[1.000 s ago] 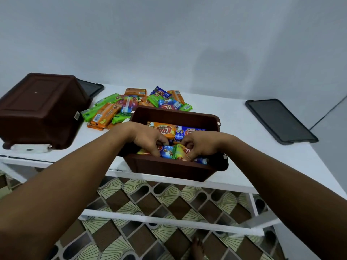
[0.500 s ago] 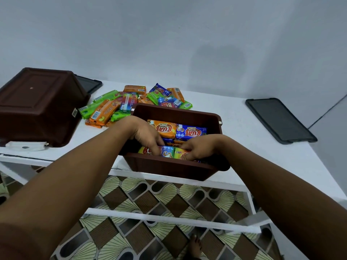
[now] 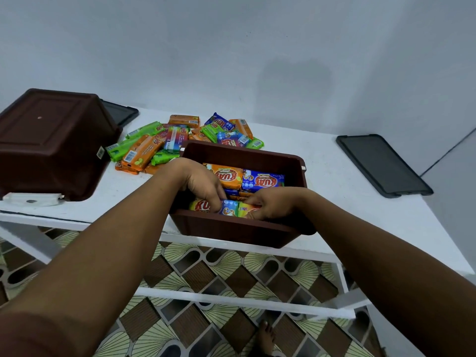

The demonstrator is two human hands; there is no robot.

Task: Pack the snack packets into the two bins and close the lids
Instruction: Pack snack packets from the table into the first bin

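Inside open bin (image 3: 239, 228), front-row packets (image 3: 229, 210) are gripped by curled fingers of left hand (image 3: 203, 184) and right hand (image 3: 274, 203); loose packets (image 3: 164, 143) are piled behind.

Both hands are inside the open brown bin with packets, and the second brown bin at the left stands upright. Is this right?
No. The head view shows the second brown bin upside down, base up. The left hand and right hand are indeed inside the open brown bin with packets.
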